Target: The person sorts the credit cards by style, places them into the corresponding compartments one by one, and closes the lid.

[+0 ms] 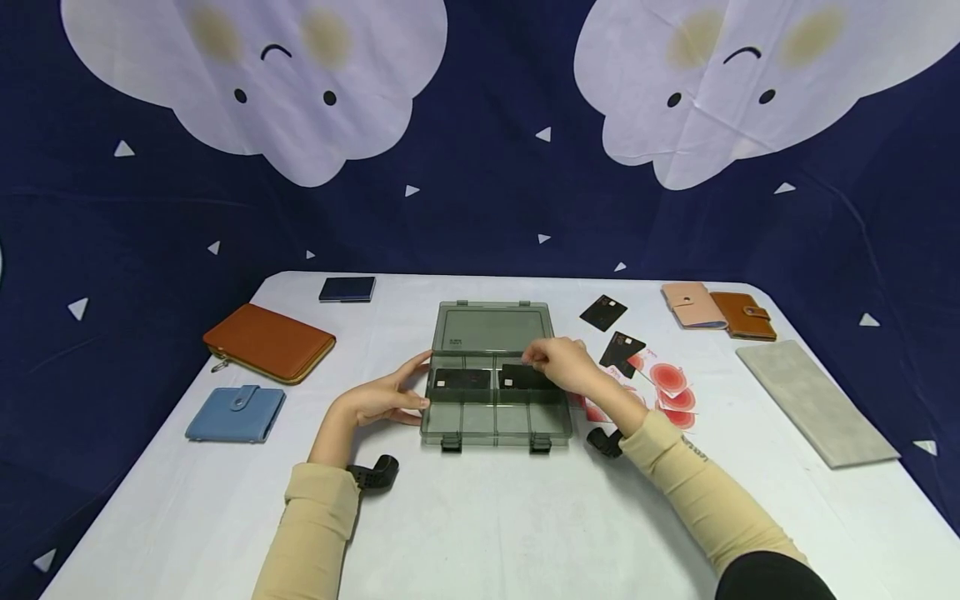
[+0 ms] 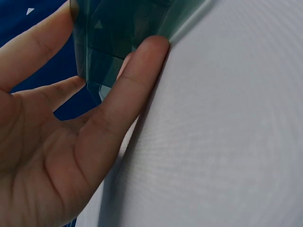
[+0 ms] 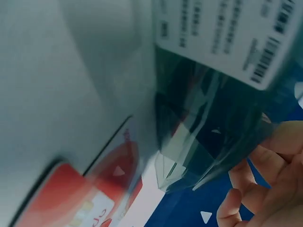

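A translucent grey-green divided plastic box [image 1: 495,423] lies on the table with its lid [image 1: 493,327] folded back. My left hand [image 1: 386,398] rests against its left side, thumb and fingers spread along the wall. In the left wrist view, the thumb [image 2: 135,85] lies straight at the box's edge. One black chip card [image 1: 461,379] sits in the left compartments. Over the right compartments, my right hand [image 1: 562,362] has curled fingers pinching the upper edge of another black chip card [image 1: 517,379]; its fingertips are hidden behind the box in the right wrist view.
Black cards [image 1: 603,312] and red-and-white cards [image 1: 669,379] lie right of the box. A brown zip wallet [image 1: 268,342], blue wallet [image 1: 236,414] and dark flat case [image 1: 347,289] are left. Pink [image 1: 693,305] and brown wallets [image 1: 742,316] and a grey flat pouch [image 1: 817,404] stand right.
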Motion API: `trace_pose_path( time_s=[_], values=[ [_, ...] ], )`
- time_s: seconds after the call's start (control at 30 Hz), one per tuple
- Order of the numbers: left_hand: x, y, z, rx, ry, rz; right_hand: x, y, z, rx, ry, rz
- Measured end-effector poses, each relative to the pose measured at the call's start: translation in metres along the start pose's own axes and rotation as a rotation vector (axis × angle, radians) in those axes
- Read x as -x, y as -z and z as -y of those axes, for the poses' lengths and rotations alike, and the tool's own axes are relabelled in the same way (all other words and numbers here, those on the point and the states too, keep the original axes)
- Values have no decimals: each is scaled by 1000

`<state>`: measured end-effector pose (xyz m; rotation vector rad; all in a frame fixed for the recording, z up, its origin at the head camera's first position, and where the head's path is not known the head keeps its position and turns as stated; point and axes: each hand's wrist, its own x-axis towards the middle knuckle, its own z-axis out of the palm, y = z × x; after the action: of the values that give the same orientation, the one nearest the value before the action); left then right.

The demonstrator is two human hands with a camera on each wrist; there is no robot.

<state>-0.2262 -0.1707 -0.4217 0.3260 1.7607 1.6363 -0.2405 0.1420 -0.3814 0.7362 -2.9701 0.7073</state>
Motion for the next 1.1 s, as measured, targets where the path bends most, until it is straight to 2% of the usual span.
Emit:
trace_pose_path(
  time_s=[0.2,0.4,0.63,0.77,0.83,0.93,1.0,1.1],
  values=[
    [-1,1,1,2,0,1,1,-5,2,152,44,-49],
    [-2,1,1,5,8,-7,4,-7,6,285,71,-43],
    [-1,1,0,4,2,8,5,-6,5,287,77,-19],
    [-1,2,0,5,0,8,3,1,0,229,87,-33],
    [-1,1,0,6,-1,7,-1,7,-5,166,61,-55],
    [-1,1,0,5,1,4,-9,18,-16,99,-30,-107],
    [-1,1,0,4,2,1,-15,24,-27,113,-113,-130],
    [-1,0,0,3,3,1,-26,29,-50,192,-248,-94]
  ],
)
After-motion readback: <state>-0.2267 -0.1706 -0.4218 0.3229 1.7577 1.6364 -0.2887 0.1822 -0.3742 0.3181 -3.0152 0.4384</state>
